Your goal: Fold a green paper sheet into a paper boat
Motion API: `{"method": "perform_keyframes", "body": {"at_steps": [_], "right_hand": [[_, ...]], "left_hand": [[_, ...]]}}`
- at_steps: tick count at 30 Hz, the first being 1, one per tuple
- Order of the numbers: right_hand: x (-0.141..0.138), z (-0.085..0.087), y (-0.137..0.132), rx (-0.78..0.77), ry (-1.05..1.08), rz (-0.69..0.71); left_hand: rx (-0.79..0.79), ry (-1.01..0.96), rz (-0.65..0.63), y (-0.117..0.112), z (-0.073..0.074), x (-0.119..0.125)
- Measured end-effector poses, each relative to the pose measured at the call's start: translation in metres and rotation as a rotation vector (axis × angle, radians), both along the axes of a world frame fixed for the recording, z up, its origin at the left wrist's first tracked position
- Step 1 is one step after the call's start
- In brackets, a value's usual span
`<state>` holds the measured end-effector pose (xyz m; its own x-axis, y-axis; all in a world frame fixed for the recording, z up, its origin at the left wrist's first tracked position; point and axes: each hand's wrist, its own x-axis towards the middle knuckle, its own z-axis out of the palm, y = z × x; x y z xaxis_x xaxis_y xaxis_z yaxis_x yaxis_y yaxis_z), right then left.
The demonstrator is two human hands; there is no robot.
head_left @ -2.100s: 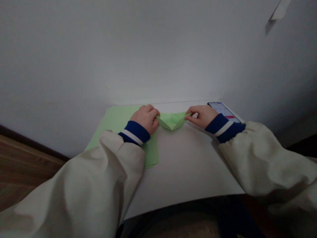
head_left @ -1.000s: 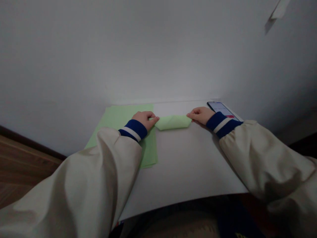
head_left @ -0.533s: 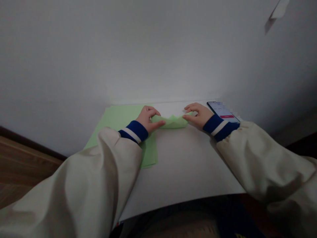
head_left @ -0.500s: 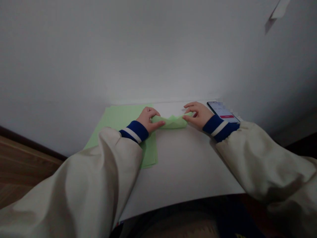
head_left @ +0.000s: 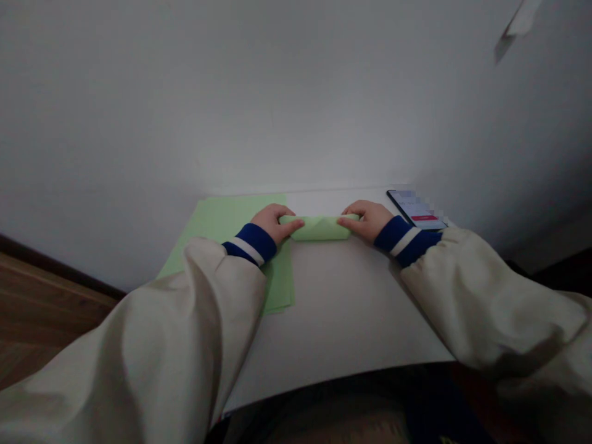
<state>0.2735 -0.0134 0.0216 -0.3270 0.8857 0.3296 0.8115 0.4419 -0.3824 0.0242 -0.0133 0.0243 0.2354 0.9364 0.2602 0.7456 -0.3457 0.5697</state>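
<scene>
A piece of folded green paper (head_left: 321, 228) lies between my hands on the white table, a long, narrow shape with slanted creases. My left hand (head_left: 277, 222) pinches its left end, thumb on the near face and fingers curled behind. At the other end my right hand (head_left: 369, 220) grips in the same way, thumb in front. The fingertips behind the paper are hidden. Partly under my left wrist and sleeve are loose sheets of green paper (head_left: 222, 217).
The white table (head_left: 351, 320) stands against a pale wall (head_left: 296, 92). A phone (head_left: 409, 206) with a lit screen lies at the back right, beside my right cuff. Brown wooden furniture (head_left: 46, 302) is at the lower left.
The paper's raised, peaked upper edge now lies flatter and straighter. My right fingers, lifted and spread before, have closed down behind its right end. My left hand has barely shifted.
</scene>
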Motion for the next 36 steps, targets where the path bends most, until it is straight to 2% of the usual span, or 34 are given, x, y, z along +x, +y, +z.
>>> {"method": "perform_keyframes", "body": {"at_steps": [3, 10, 15, 20, 24, 30, 36], "right_hand": [[0.000, 0.001, -0.001, -0.106, -0.098, -0.115], [-0.001, 0.002, 0.001, -0.163, -0.173, -0.124], [0.000, 0.001, 0.005, -0.094, -0.227, -0.133], [0.001, -0.001, 0.007, -0.143, -0.226, -0.159], [0.002, -0.004, 0.007, -0.136, -0.222, -0.164], [0.004, -0.006, 0.009, -0.062, -0.284, -0.099], [0.002, -0.002, 0.009, -0.057, -0.339, -0.091]], "left_hand": [[-0.024, 0.089, 0.060, -0.001, 0.002, -0.001], [-0.046, 0.415, 0.212, -0.003, 0.005, -0.002], [-0.081, 0.524, 0.228, -0.007, 0.009, 0.000], [-0.060, 0.637, 0.275, -0.008, 0.013, 0.003], [-0.039, 0.694, 0.279, -0.010, 0.014, 0.003], [0.009, 0.660, 0.309, -0.008, 0.009, 0.000], [0.117, 0.800, 0.176, -0.011, 0.011, -0.003]]}}
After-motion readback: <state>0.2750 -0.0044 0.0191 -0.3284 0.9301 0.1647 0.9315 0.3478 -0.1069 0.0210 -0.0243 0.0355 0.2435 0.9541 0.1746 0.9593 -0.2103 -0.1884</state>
